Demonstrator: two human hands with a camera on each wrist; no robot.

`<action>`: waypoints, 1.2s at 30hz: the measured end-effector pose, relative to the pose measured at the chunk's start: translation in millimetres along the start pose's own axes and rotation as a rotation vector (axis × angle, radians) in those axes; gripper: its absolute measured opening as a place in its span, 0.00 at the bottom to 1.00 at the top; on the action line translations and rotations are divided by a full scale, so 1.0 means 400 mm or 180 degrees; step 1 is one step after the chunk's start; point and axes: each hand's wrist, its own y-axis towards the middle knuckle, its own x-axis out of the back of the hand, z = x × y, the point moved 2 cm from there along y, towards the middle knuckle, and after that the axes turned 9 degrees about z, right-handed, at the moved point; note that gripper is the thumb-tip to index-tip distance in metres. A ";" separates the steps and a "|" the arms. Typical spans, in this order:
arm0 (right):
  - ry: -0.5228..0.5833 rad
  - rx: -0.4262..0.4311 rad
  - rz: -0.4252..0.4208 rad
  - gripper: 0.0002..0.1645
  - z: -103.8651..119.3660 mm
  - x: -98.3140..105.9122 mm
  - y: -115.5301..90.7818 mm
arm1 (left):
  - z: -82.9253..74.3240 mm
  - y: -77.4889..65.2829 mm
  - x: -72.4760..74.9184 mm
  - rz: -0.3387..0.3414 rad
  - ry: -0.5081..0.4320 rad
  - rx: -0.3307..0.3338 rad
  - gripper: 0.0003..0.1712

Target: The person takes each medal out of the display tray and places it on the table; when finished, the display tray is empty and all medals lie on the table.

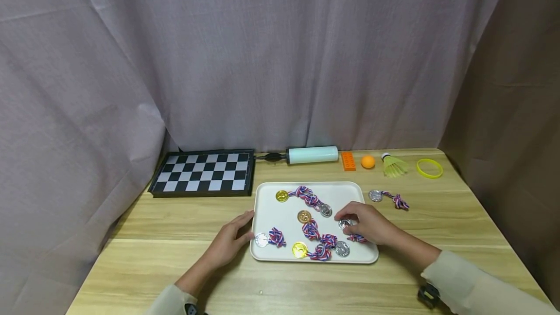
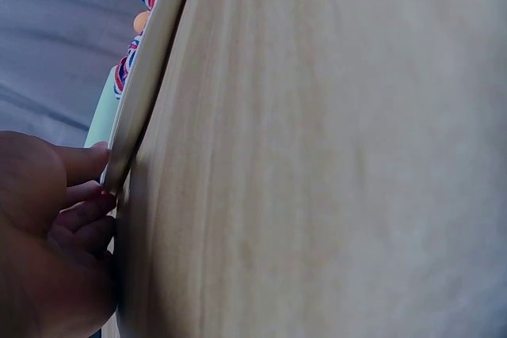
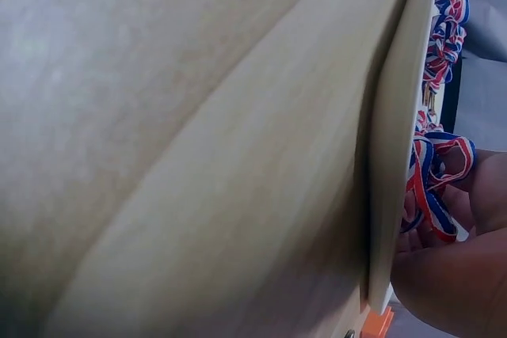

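Observation:
A white tray (image 1: 280, 218) lies on the wooden table, holding several medals with knotted red, white and blue ribbons. My right hand (image 1: 369, 222) reaches over its right side and pinches a silver medal (image 1: 344, 224) between thumb and fingers. That medal's ribbon (image 3: 434, 180) bunches beneath the palm in the right wrist view. At the tray's left rim rests my left hand (image 1: 229, 239), fingertips and thumb touching the edge. Closest to it inside the tray is another silver medal (image 1: 262, 240). Gold medals (image 1: 299, 250) and a bronze medal (image 1: 304, 216) lie around the middle.
Outside the tray at right lies one more silver medal (image 1: 375, 196) with its ribbon. Along the back stand a checkered board (image 1: 203, 173), a pale green pump (image 1: 312, 155), an orange brick (image 1: 348, 161), an orange ball (image 1: 368, 162), a shuttlecock (image 1: 393, 165) and a yellow ring (image 1: 429, 176).

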 end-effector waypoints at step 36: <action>0.1278 -0.0195 -0.0134 0.19 -0.041 0.082 -0.038 | 0.004 0.000 0.000 -0.0021 0.0057 -0.0034 0.34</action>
